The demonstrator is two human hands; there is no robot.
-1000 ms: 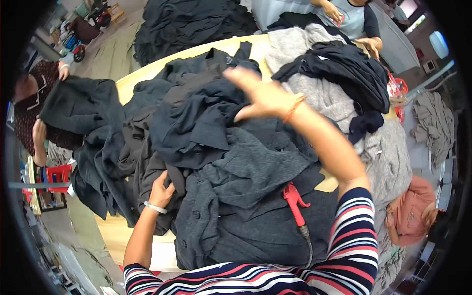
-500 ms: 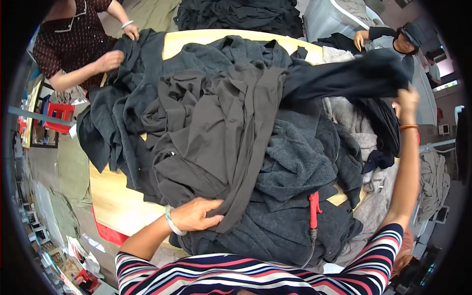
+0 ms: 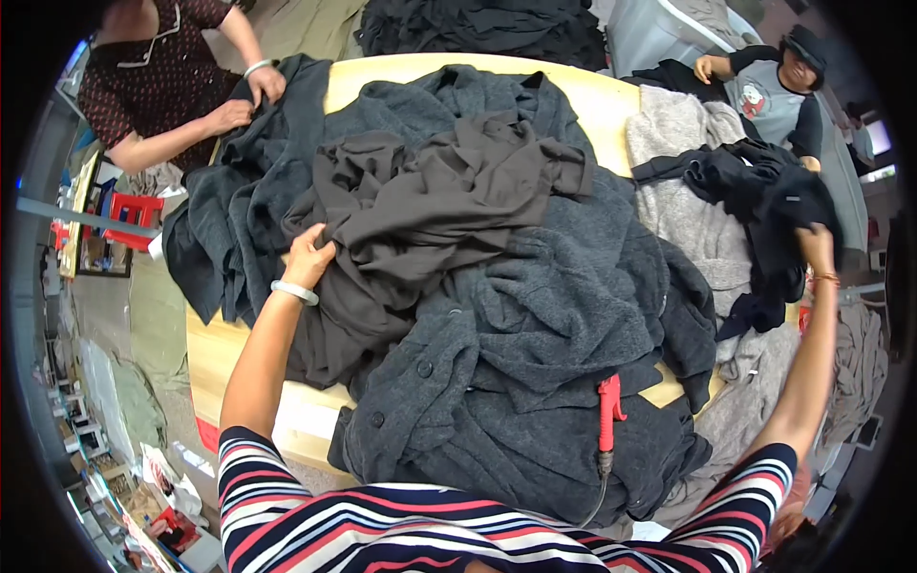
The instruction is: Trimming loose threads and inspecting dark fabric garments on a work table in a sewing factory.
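- Dark brown, thin-fabric garment, crumpled mid-counter: the left hand's grip looks closed on a fold at its left edge.
- Right hand touches a black, smooth-cloth garment; whether that grip is closed, I cannot tell.
- Step in hand seems to be parting garments, black laid on the light grey knit heap, brown apart from it.
- Lifting the brown would call for a wider hold, as it overlaps the charcoal, woolly buttoned coat.
- Nearer the body, a red-handled air gun lies on charcoal cloth.
- Pale wooden counter beneath.
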